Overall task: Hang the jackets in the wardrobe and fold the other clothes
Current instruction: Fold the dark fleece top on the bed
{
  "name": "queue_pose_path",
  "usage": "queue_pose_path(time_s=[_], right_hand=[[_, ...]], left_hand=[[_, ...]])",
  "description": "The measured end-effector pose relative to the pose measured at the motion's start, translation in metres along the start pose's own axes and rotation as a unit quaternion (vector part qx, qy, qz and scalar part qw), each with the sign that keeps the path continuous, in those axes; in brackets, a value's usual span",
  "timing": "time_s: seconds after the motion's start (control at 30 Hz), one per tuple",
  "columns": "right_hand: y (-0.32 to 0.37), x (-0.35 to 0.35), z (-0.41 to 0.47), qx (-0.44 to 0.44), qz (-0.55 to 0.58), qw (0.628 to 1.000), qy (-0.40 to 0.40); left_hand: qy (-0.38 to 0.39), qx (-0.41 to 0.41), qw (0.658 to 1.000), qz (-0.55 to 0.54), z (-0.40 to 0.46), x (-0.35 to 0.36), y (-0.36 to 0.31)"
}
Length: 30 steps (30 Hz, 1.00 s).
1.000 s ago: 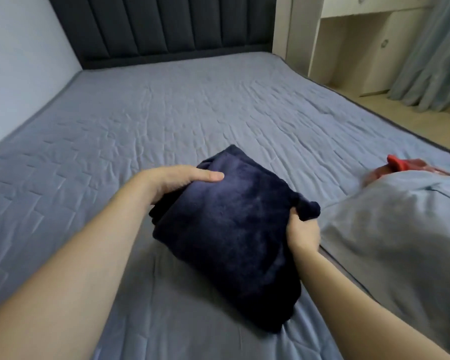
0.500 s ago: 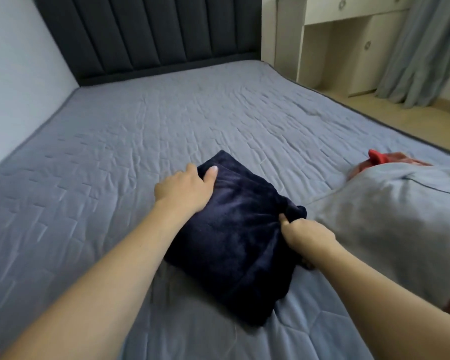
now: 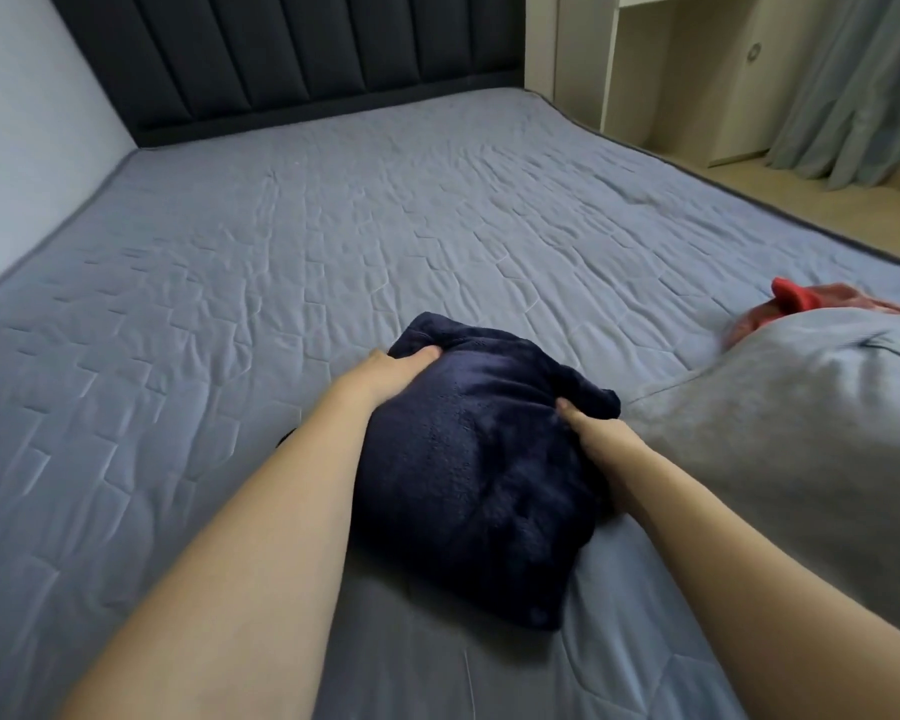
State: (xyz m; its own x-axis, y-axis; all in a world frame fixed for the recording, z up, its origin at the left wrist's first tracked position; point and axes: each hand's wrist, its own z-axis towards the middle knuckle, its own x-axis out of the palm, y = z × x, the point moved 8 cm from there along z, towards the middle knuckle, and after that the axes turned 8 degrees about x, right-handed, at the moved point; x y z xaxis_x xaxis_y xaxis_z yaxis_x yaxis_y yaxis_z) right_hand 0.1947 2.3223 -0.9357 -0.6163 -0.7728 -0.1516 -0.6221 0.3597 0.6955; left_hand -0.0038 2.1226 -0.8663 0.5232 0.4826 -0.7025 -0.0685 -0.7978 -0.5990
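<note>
While this navy fleece bundle (image 3: 479,459) sits mid-bed with the grey garment (image 3: 801,459) at its three o'clock, my left hand (image 3: 385,374) grips its ten o'clock corner, my right hand (image 3: 601,441) pinches the two o'clock edge, and it looks soft, light, floppy, best carried by both sides.

Navy plush bundle (image 3: 468,459) on grey-blue quilted sheet (image 3: 333,241). Plain grey garment (image 3: 801,439) right, red cloth (image 3: 796,301) behind. Charcoal channelled headboard (image 3: 302,49), pale blue-grey curtain (image 3: 863,85).
</note>
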Motion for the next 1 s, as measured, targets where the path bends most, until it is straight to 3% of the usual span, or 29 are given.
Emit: queue_pose_path(time_s=[0.13,0.27,0.43,0.63,0.8,0.9,1.0], right_hand=[[0.000,0.011,-0.009,0.046,0.109,0.992,0.053],[0.011,0.022,-0.043,0.064,0.164,0.978,0.113],[0.069,0.032,-0.154,0.050,0.167,0.976,0.134],[0.234,0.072,-0.371,-0.045,0.056,0.987,0.144],[0.368,0.160,-0.600,-0.114,-0.044,0.982,0.147],[0.419,0.231,-0.733,-0.146,-0.091,0.966,0.192],[0.438,0.303,-0.852,-0.197,-0.132,0.942,0.240]], left_hand=[[0.003,0.001,0.999,-0.043,-0.011,0.000,0.009],[-0.056,0.007,0.991,-0.121,-0.051,-0.016,0.022],[-0.119,-0.034,0.970,-0.211,-0.147,-0.092,0.025],[-0.219,-0.025,0.937,-0.272,-0.296,-0.310,-0.023],[-0.325,-0.062,0.903,-0.275,-0.472,-0.539,-0.030],[-0.412,-0.074,0.867,-0.271,-0.596,-0.659,-0.013],[-0.472,-0.106,0.825,-0.294,-0.716,-0.735,0.026]])
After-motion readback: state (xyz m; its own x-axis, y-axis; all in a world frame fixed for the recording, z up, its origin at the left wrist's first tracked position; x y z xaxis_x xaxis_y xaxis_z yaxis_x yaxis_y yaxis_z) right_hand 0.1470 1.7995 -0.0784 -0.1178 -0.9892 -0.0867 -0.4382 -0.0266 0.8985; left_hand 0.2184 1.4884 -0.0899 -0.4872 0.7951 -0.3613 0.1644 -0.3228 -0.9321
